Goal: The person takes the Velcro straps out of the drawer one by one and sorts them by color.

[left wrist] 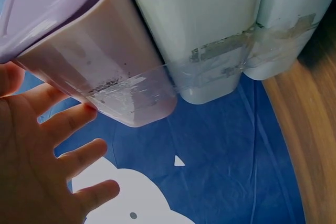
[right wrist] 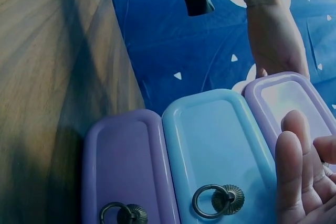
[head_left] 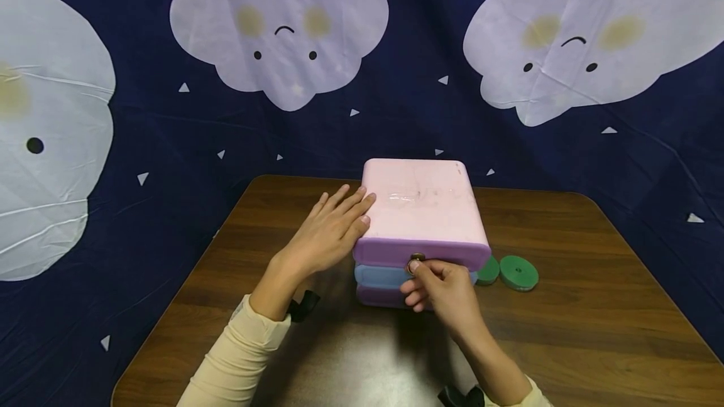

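Note:
A small drawer box stands on the table, its pink top (head_left: 421,206) marked with tape. Its front has a purple top drawer (head_left: 379,252), a blue middle drawer (head_left: 376,276) and a purple bottom drawer (right wrist: 126,166). My left hand (head_left: 328,234) rests along the box's upper left edge, its fingers spread and fairly straight. At the front, my right hand (head_left: 444,287) pinches the ring pull (head_left: 415,264) of the top drawer between thumb and forefinger. A metal ring pull (right wrist: 211,202) hangs free on the blue drawer in the right wrist view.
Two green discs (head_left: 518,273) lie on the wooden table (head_left: 577,325) just right of the box, one partly hidden by it. Behind the table hangs a dark blue cloth (head_left: 418,124) with clouds. Clear tape (left wrist: 136,90) runs across the box's side.

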